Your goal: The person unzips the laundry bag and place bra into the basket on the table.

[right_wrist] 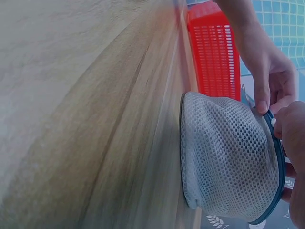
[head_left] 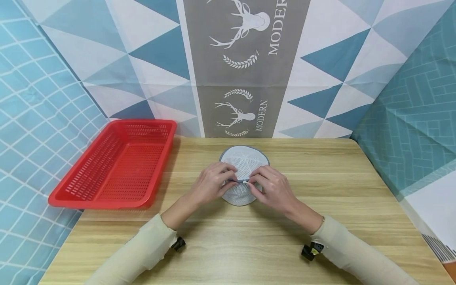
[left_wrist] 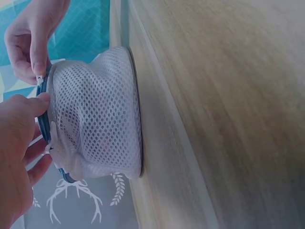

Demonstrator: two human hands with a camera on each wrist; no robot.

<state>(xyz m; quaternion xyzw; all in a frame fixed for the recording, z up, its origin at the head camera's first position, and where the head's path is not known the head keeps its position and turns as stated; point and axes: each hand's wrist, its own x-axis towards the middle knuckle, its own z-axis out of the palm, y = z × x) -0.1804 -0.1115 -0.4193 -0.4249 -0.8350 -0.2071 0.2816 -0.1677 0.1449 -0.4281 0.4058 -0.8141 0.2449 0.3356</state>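
A white mesh laundry bag (head_left: 244,160) with grey piping stands on the wooden table, round-topped and drum-shaped in the wrist views. Along its top edge runs a dark zipper (left_wrist: 44,121) with a small white zipper pull (head_left: 245,182). My left hand (head_left: 213,183) pinches the zipper edge between thumb and fingers, just left of the pull. From the other side, my right hand (head_left: 273,187) pinches the white pull between thumb and index finger. The mesh side (right_wrist: 228,152) bulges and creases slightly below the hands. Whatever may be inside the bag cannot be made out.
A red plastic basket (head_left: 101,204) with slotted walls sits at the table's left side. Behind the wooden table (head_left: 228,245) hangs a patterned cloth (head_left: 235,75) with triangles and deer heads. Tiled-pattern cloth covers both sides.
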